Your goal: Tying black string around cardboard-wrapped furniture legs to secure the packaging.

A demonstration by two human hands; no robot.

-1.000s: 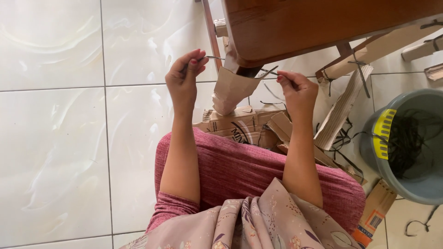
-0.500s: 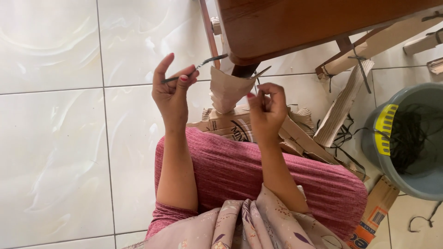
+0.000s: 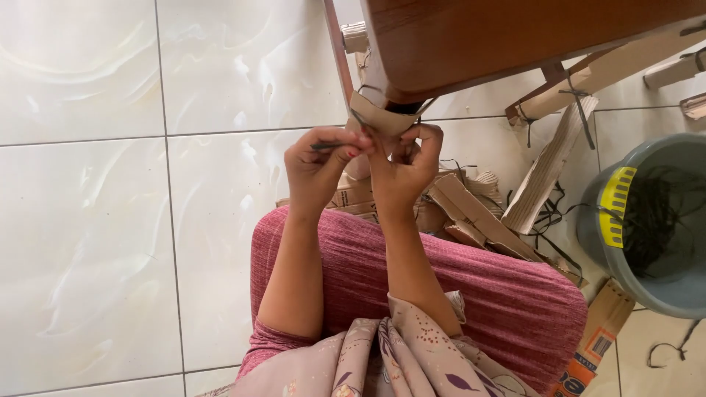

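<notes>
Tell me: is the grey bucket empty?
No, the grey bucket at the right holds a tangle of dark cords inside it.

Bare forearms — ribbed maroon garment (image 3: 471, 287), floral beige cloth (image 3: 397, 360).

Seated on the tiled floor (image 3: 88, 242), a person holds a folded cardboard piece (image 3: 381, 117) between the left hand (image 3: 323, 167) and right hand (image 3: 406, 165), just below the tabletop (image 3: 515, 37) edge. A pile of cardboard strips (image 3: 471, 209) lies beyond the knees; a bucket (image 3: 654, 220) stands at right, cords inside.
</notes>
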